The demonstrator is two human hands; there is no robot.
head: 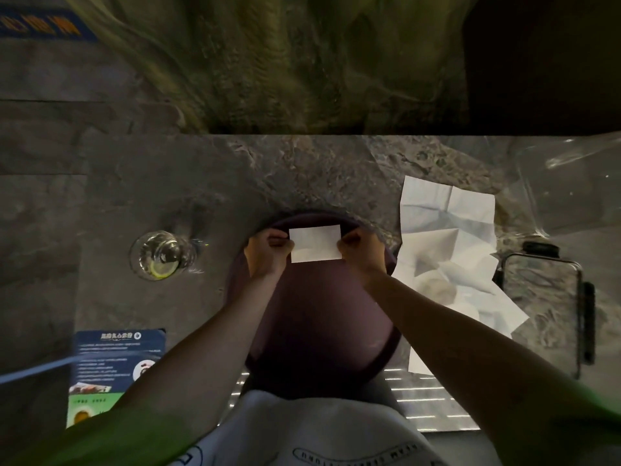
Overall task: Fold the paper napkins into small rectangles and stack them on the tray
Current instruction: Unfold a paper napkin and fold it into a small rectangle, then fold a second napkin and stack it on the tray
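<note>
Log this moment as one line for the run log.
step: folding | left hand and right hand: pinching folded napkin at its ends over purple tray | unfolded napkins: right of tray | stacked: none visible

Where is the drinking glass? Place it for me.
In the head view, the glass stands on the stone table to the person's left, beyond the blue leaflet, left of the left hand and purple tray.
</note>
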